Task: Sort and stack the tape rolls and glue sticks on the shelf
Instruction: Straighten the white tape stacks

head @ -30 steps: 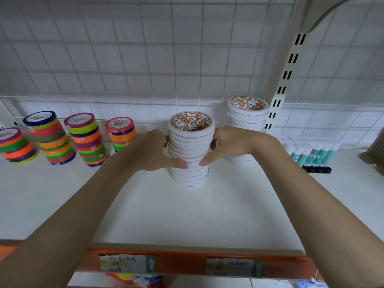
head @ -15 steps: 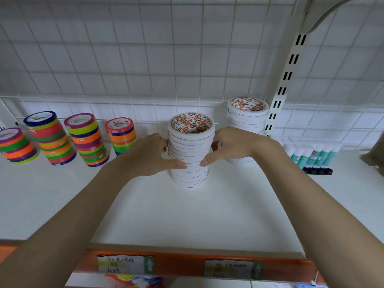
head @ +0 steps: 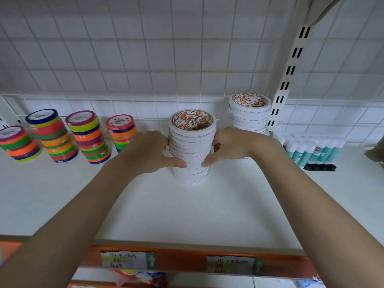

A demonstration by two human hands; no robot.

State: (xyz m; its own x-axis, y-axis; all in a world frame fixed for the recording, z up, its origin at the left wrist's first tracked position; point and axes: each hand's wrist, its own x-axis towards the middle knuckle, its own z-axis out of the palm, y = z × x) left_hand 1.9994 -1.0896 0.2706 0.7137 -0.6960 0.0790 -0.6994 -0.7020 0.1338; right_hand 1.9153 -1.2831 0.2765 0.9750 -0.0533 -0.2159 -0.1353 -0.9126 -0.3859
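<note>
Both hands grip the white tape stack (head: pixel 192 150) at centre of the shelf (head: pixel 187 210); left hand (head: pixel 148 151) wraps it from the 9 o'clock side, thumb across the front; right hand (head: pixel 232 145) does the same from 3 o'clock, thumb tip nearly meeting the other, w/ a narrow gap between them; fingers curl round the back, out of sight. Stack stands upright on the shelf, approx. straight, orange-printed core visible at the top.

Second white tape stack (head: pixel 249 115) sits at 1 o'clock from the held one, just behind the right hand, against the wire grid back (head: pixel 124 59); its base is hidden by the wrist.

At 9–10 o'clock, well apart from the hands: four coloured tape stacks (head: pixel 87 138) in a row along the back, heights uneven, the far-left one lowest.

At 3 o'clock, beyond the right forearm: glue sticks (head: pixel 311 148) lying in a row, white caps to the rear, next to a black strip (head: pixel 320 166).

Slotted upright post (head: pixel 291 65) at 1–2 o'clock; price labels (head: pixel 126 259) on the orange shelf edge at 6 o'clock, text unreadable.
</note>
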